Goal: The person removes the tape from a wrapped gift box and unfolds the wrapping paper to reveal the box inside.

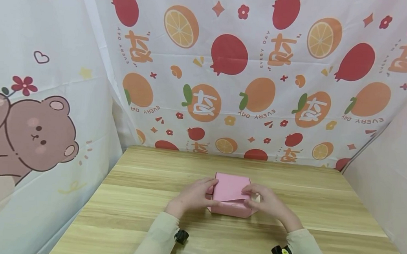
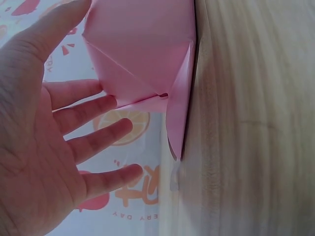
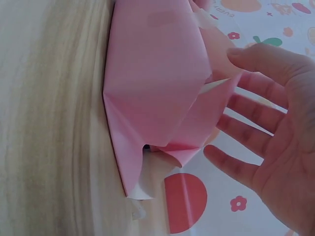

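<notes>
A small pink paper box (image 1: 231, 209) sits on the table in the head view, its lid (image 1: 232, 186) lying over the top with the front edge a little raised. My left hand (image 1: 196, 194) is at the box's left side, thumb near the front and forefinger at the lid's edge. In the left wrist view its fingers (image 2: 101, 135) are spread and fairly straight, some tips touching the box. At the right side, my right hand (image 1: 267, 201) pinches the lid's raised right corner between thumb and fingers. Loose side flaps (image 3: 125, 152) stick out in the right wrist view.
The box stands on a wood-grain table (image 1: 141, 209). Behind it hangs a fruit-print curtain (image 1: 267, 119), and a curtain with a bear (image 1: 40, 131) borders the left. Black wrist devices (image 1: 181, 236) are worn at both sleeves.
</notes>
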